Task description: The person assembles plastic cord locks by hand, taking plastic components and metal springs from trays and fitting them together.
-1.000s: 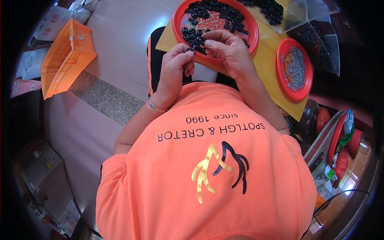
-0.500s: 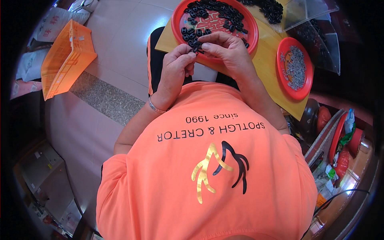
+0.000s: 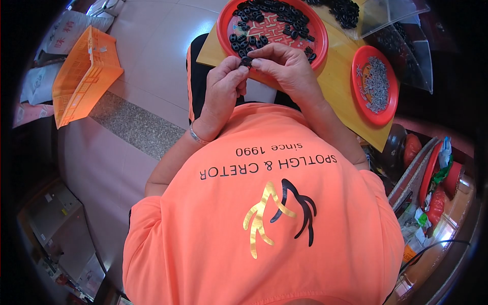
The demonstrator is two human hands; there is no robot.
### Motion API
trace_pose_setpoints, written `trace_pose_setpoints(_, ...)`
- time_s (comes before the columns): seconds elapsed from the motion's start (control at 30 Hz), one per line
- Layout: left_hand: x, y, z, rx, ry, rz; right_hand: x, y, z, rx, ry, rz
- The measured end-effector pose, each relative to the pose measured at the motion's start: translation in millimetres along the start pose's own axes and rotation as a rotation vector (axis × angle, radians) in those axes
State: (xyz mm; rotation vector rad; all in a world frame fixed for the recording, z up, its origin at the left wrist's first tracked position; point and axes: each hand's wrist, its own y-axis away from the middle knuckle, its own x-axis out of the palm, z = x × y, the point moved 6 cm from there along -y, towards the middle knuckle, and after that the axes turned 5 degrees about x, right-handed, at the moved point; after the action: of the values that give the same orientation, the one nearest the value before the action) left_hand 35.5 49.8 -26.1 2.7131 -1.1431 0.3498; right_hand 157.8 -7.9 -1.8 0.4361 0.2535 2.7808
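Note:
Between my two hands, just off the near rim of a red round tray (image 3: 322, 51), is a small black plastic part (image 3: 246, 61). My left hand (image 3: 224, 84) pinches it from the left, fingers curled under. On its other side, my right hand (image 3: 285, 66) has thumb and index finger closed at the part's edge. The fingertips cover some of the part, so its exact kind cannot be told. Many similar black plastic parts (image 3: 296, 23) lie in the tray, some with two holes showing.
A smaller red plate (image 3: 390, 96) of grey metal screws or pins (image 3: 376, 84) sits on the yellow tabletop (image 3: 338, 94). Clear plastic bins (image 3: 401, 18) stand behind, near a black pile (image 3: 344, 12). An orange basket (image 3: 84, 76) is on the floor at left.
My right thumb and index finger have shifted slightly left and down, onto the black part. More of the part shows between the fingertips. My left hand has hardly moved.

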Motion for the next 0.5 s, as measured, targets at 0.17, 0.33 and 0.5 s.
trace_pose_setpoints(0.17,0.7,1.1,-0.2,-0.017,0.020,0.008,3.2,0.6,-0.2,0.019,-0.017,0.023)
trace_pose_setpoints(0.33,3.7,-1.2,3.8,-0.090,0.188,-0.032,1.7,1.9,0.2,-0.022,0.061,0.011)
trace_pose_setpoints(0.5,5.4,-2.7,5.8,-0.110,0.218,0.018,-2.1,3.0,0.9,0.045,0.017,0.027)
